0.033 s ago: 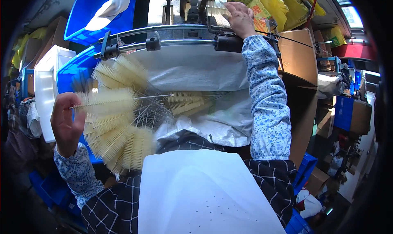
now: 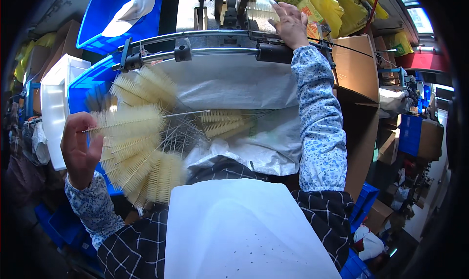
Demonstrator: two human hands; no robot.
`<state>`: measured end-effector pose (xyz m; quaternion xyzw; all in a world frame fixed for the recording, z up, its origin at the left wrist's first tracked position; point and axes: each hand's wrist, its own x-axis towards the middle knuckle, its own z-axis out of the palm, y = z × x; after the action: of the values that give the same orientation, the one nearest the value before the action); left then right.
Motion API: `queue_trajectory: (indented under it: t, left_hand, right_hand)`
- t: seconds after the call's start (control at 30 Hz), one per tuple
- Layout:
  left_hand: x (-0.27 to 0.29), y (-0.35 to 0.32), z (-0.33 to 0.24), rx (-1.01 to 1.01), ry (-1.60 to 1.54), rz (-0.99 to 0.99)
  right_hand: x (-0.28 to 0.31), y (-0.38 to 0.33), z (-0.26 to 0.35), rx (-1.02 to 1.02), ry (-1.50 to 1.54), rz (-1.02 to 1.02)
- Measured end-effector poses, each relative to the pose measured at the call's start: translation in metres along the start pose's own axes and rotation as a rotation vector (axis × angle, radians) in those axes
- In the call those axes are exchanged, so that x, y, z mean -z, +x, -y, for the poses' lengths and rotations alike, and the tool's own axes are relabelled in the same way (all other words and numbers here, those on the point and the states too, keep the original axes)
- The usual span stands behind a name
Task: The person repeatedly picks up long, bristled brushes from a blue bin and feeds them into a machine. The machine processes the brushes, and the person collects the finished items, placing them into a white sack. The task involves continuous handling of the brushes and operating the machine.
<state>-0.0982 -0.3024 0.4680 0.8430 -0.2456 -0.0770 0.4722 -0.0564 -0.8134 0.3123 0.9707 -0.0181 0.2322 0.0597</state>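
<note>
Gripping a fan of bottle brushes (image 2: 134,152) in my left hand (image 2: 78,149), my right hand (image 2: 289,22) rested, fingers closed, on the far machine (image 2: 229,10).

Bench: machine bench (image 2: 215,79) w/ curved metal rails across the top.
Cover: white plastic sheet (image 2: 244,88) spread over bench, hangs down to the lap.
On sheet, mid: loose cream bottle brushes (image 2: 224,124), lying flat, wire stems pointing left.
On sheet, left: pile of bare wire stems (image 2: 178,132), touching the brushes.
Left edge: blue bin (image 2: 85,86) just beside bench.
</note>
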Motion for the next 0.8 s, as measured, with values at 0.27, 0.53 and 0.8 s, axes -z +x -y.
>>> queue_trajectory:
  t: [0.27,0.53,0.8]
  left_hand:
    - [-0.002,-0.004,-0.003,-0.046,-0.043,0.010]
    - [0.001,-0.004,-0.014,-0.053,-0.030,0.020]
    - [0.003,-0.005,-0.020,-0.037,-0.045,-0.001]
  right_hand:
    - [0.019,-0.029,-0.019,-0.381,0.217,0.086]
    - [0.019,-0.015,0.016,-0.389,0.309,0.035]
    - [0.024,0.006,0.065,-0.394,0.261,0.038]
